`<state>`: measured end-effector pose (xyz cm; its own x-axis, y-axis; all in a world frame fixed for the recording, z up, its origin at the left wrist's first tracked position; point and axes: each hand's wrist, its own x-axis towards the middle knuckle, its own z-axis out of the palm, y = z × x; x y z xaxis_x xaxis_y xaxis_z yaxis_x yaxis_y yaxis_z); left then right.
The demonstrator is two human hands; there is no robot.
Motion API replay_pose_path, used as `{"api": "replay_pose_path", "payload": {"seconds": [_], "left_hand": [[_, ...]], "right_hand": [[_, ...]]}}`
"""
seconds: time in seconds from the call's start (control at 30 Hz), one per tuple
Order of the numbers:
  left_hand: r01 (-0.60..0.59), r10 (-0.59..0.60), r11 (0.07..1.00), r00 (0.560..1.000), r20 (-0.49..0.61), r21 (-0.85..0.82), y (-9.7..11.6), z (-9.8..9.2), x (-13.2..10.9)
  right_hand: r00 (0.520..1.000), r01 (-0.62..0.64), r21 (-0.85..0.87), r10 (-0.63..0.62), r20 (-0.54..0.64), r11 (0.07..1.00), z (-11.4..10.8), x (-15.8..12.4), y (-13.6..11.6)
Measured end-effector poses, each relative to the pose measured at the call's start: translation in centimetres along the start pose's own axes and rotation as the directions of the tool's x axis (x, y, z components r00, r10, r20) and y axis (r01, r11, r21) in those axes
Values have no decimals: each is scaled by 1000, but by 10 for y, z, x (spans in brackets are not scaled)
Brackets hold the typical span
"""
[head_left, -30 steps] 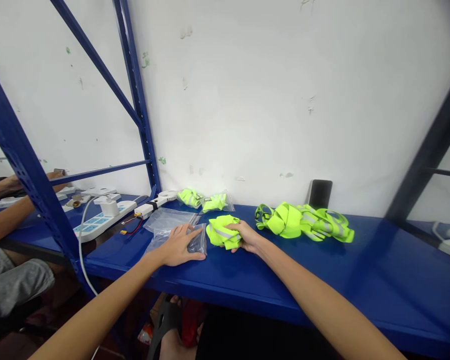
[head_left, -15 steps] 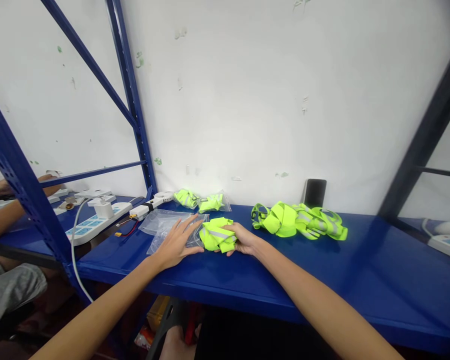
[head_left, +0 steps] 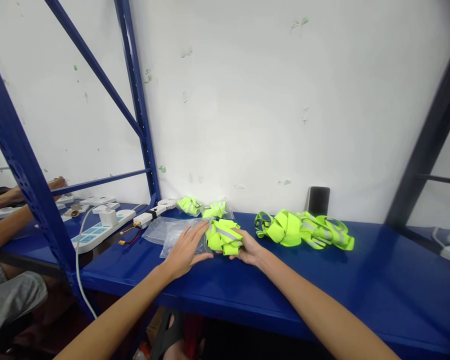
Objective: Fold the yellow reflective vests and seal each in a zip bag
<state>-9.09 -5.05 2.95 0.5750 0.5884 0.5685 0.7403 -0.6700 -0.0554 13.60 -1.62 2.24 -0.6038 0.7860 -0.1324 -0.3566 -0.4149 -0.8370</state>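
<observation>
Left hand (head_left: 187, 252) splayed, right hand (head_left: 249, 250) curled

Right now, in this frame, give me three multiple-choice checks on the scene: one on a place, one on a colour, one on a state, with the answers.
1. What is the person's left hand resting on?
A. A power strip
B. A clear plastic bag
C. A bare patch of shelf

2. What main colour is the folded reflective vest at the right hand?
A. Neon yellow
B. Orange
C. Dark blue

3. What state is the dark phone in?
A. Lying flat
B. Held in a hand
C. Propped up against the white wall

Answers:
1. B, the fingers lie across the clear plastic.
2. A, the fabric is neon yellow with a grey reflective stripe.
3. C, it stands on its edge with its back to the wall.
</observation>
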Motion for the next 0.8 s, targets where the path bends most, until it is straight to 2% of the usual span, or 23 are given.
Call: {"api": "replay_pose_path", "payload": {"seconds": [0.17,0.37,0.57,0.8], "left_hand": [[-18,21,998,998,-58,54,-4,-8,6],[-31,33,998,998,-48,47,-2,-9,5],[-108,111,993,992,-62,49,3,-7,3],[-132,130,989,991,-31,-61,4,0,2]], "right_hand": [[1000,23,-56,-21,23,998,6,-3,0],[996,86,-133,-81,44,987,5,-3,2],[983,177,-241,-161,85,954,6,-8,2],[991,136,-331,-133,31,934,8,-6,7]]}}
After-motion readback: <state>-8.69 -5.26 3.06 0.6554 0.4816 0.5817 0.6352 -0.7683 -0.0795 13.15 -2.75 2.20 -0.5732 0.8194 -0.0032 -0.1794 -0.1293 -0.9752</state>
